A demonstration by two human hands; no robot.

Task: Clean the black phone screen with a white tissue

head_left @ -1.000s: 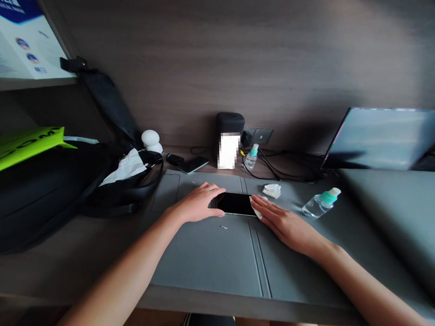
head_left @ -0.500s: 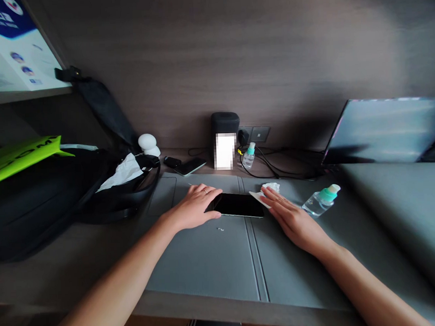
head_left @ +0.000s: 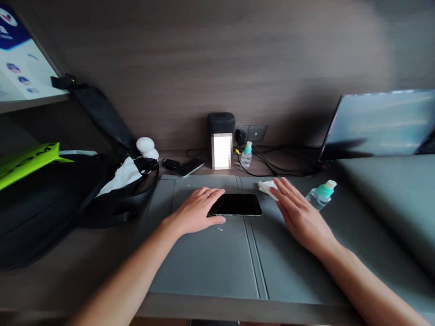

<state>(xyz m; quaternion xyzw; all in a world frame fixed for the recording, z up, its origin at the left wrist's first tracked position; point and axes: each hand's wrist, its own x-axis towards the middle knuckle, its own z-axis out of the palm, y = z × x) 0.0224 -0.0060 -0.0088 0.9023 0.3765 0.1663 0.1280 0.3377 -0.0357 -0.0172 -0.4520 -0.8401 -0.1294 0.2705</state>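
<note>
A dark-screened phone (head_left: 238, 204) lies flat on the grey desk mat (head_left: 206, 263). My left hand (head_left: 196, 211) rests around its left end, thumb on the near side and fingers on the far side, spread apart; whether they touch the phone is unclear. To the right of the phone, my right hand (head_left: 305, 217) is slanted with its fingers stretched together over a white tissue (head_left: 267, 187), whose part beneath the fingers is hidden. A clear spray bottle with a green collar (head_left: 322, 193) stands tilted-looking beyond that hand, partly covered by it.
Along the wall are a black speaker-like box (head_left: 221, 122), a second small bottle (head_left: 246, 157), cables, another phone (head_left: 189, 167) and a white rounded object (head_left: 146, 147). A black bag (head_left: 44, 212) fills the left; a monitor (head_left: 380, 124) stands right. Small white scraps (head_left: 219, 229) lie on the mat.
My right hand has drawn back to the right, away from the phone, and the white tissue under its fingers has come off the phone's right end. My left hand has loosened slightly around the phone.
</note>
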